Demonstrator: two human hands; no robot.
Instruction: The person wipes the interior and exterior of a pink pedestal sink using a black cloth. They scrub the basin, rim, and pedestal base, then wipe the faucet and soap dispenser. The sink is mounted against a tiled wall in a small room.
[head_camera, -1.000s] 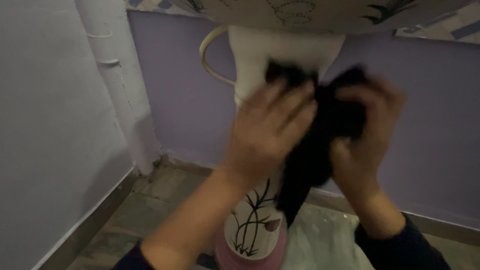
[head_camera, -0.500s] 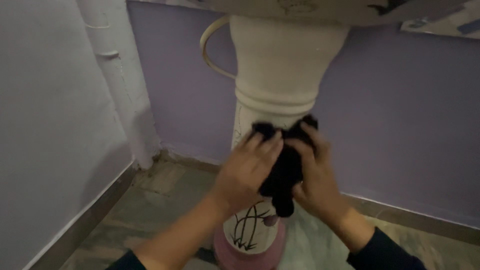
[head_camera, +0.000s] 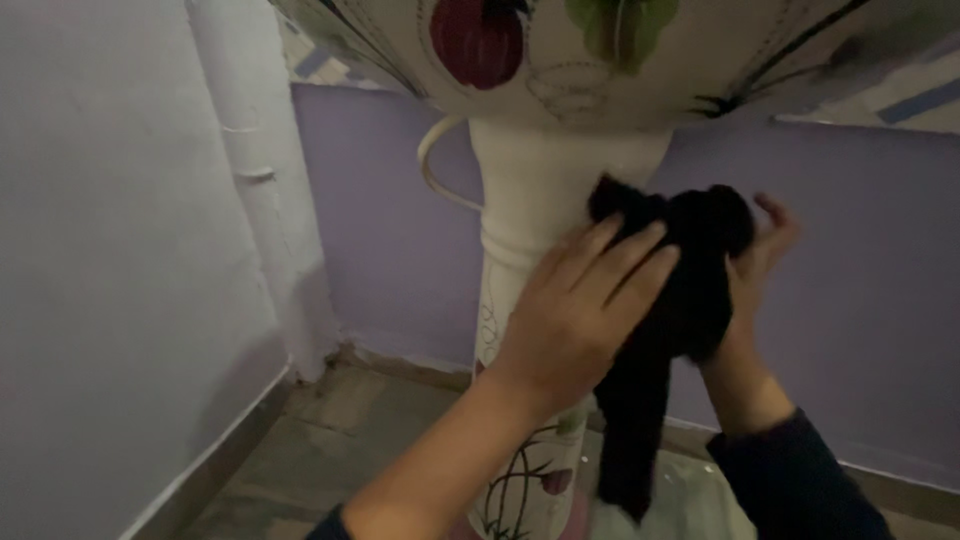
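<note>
Left hand (head_camera: 585, 305): fingers spread, pressing black cloth (head_camera: 672, 300) on pedestal (head_camera: 520, 200) | right hand (head_camera: 755, 250): gripping cloth

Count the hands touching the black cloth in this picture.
2. The left hand presses the black cloth against the white sink pedestal; the right hand grips the cloth from the right. No other hands show.
</note>
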